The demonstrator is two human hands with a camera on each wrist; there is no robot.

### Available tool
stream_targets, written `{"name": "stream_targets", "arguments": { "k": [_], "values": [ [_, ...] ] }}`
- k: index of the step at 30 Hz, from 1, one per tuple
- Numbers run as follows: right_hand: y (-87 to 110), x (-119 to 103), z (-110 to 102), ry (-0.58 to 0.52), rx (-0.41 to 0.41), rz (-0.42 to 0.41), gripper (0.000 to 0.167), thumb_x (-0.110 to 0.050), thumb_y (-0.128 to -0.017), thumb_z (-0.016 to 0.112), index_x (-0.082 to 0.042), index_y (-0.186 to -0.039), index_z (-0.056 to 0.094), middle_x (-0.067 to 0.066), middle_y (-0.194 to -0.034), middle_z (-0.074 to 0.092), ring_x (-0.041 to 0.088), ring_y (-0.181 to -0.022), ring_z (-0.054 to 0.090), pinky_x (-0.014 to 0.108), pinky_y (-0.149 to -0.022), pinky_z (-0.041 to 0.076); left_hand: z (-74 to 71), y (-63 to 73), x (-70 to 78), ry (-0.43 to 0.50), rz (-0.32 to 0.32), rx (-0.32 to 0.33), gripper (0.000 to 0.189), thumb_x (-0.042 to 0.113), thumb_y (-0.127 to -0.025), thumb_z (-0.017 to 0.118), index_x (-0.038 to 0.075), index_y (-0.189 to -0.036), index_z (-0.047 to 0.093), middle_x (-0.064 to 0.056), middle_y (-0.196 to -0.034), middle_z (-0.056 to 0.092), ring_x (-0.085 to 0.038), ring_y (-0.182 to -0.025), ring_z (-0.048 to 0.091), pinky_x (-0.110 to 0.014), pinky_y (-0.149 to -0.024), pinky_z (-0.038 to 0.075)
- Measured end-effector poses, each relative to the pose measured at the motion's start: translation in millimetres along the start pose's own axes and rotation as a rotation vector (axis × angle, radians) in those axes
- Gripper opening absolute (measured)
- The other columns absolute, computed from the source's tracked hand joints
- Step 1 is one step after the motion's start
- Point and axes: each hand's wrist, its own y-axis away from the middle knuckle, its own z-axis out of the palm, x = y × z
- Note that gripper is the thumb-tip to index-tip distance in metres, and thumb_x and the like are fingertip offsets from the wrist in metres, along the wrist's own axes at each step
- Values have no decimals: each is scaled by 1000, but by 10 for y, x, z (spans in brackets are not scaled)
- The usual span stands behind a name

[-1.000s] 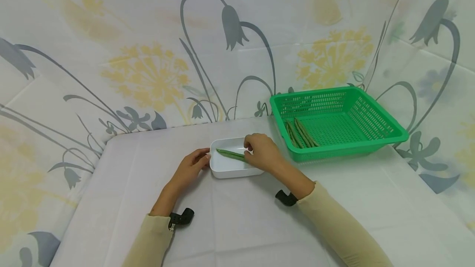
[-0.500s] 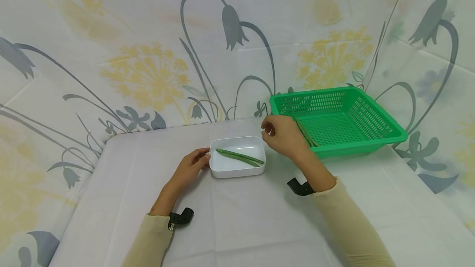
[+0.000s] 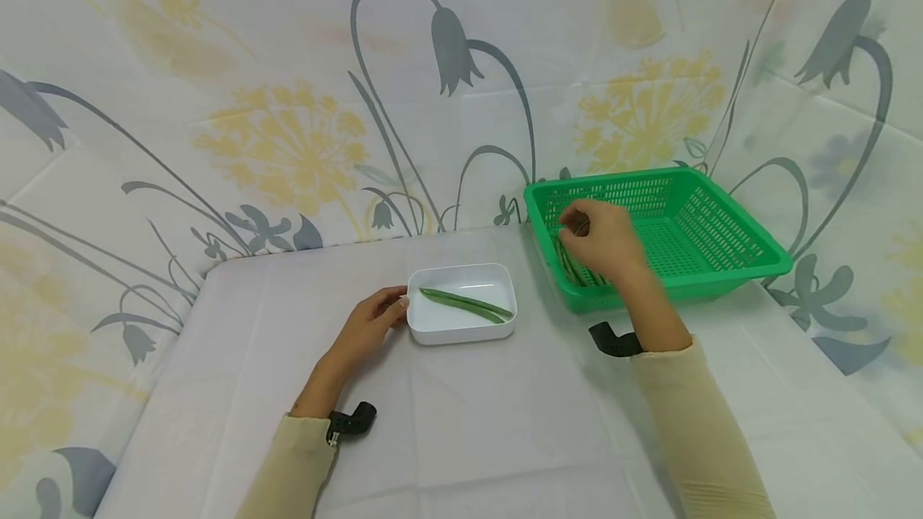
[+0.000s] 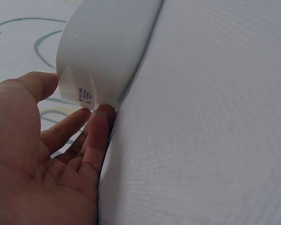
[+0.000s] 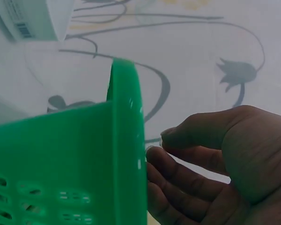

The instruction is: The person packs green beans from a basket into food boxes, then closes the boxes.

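Note:
A small white dish [image 3: 461, 332] stands on the table with two green beans [image 3: 465, 304] lying in it, side by side. At its left end my left hand [image 3: 369, 328] holds it; in the left wrist view the thumb rests at the rim and the fingertips touch low on the wall. My right hand [image 3: 604, 239] is over the left part of the green basket [image 3: 721, 283], thumb and forefinger bent toward each other with nothing between them. Below it, several more beans [image 3: 566, 263] lie in the basket, partly hidden by the hand.
White cloth [image 3: 461, 431] covers the table. Behind it hangs a flower-patterned sheet [image 3: 303, 142]. The basket's raised wall [image 5: 126, 140] stands right beside the right fingers in the right wrist view.
My right hand has let go of the beans in the dish and moved right, to above the basket. The left hand has stayed at the dish.

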Motion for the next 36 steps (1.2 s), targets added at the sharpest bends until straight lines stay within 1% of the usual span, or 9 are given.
{"name": "stream_targets", "arguments": {
  "k": [15,18,20,22,24,26,28,31,36],
  "values": [
    [-49,469,-100,188,-133,113,23,-9,-104,58,6,-115,73,28,-113,71,44,-105,66,59,-88,54,0,-10,-16,7,1,-1,48,30,-112,56,2,-151,54,-17,-134,66,-26,-114,67,-32,-96,55],
    [-56,529,-118,225,-191,140,29,-9,-104,53,7,-119,73,29,-115,71,43,-98,67,56,-81,55,-1,-8,-10,2,-1,3,47,30,-112,56,3,-151,55,-17,-133,66,-26,-113,67,-33,-96,55],
    [-62,563,-128,248,-244,165,33,-6,-102,50,6,-121,73,30,-116,71,37,-85,66,49,-71,54,-2,-8,-12,3,-1,3,47,30,-112,56,3,-151,55,-17,-133,66,-26,-113,67,-33,-96,55],
    [-68,592,-138,258,-308,196,37,-2,-99,47,6,-124,73,31,-119,70,28,-70,57,42,-61,48,-3,-8,-16,3,0,4,47,30,-112,56,3,-151,55,-17,-134,66,-26,-113,67,-33,-96,55],
    [-71,604,-143,266,-376,227,42,1,-96,44,4,-127,73,33,-127,67,25,-69,51,38,-60,42,-5,-9,-20,2,1,4,47,30,-112,56,3,-151,55,-17,-133,67,-26,-113,68,-32,-96,55],
    [-74,614,-144,276,-433,244,45,3,-96,42,4,-129,72,35,-134,64,32,-76,58,40,-63,47,-5,-7,-22,0,2,5,47,30,-112,56,3,-151,55,-17,-133,67,-25,-113,68,-32,-95,55],
    [-76,615,-140,287,-485,250,45,2,-98,41,3,-132,71,35,-140,60,44,-98,65,48,-75,54,-5,-4,-20,-3,0,7,47,30,-112,56,3,-151,55,-17,-132,67,-25,-112,67,-32,-95,55],
    [-83,617,-130,300,-551,254,44,0,-102,40,4,-135,69,35,-143,58,56,-131,54,61,-98,53,-4,-1,-15,-2,2,8,47,31,-112,56,3,-151,55,-17,-132,67,-25,-112,67,-33,-96,55],
    [-97,639,-124,290,-625,267,47,-1,-104,35,5,-140,65,34,-146,56,57,-138,47,64,-104,49,1,-7,-16,0,9,10,49,31,-113,55,2,-151,54,-18,-134,67,-27,-114,67,-41,-98,55]
  ]
}}
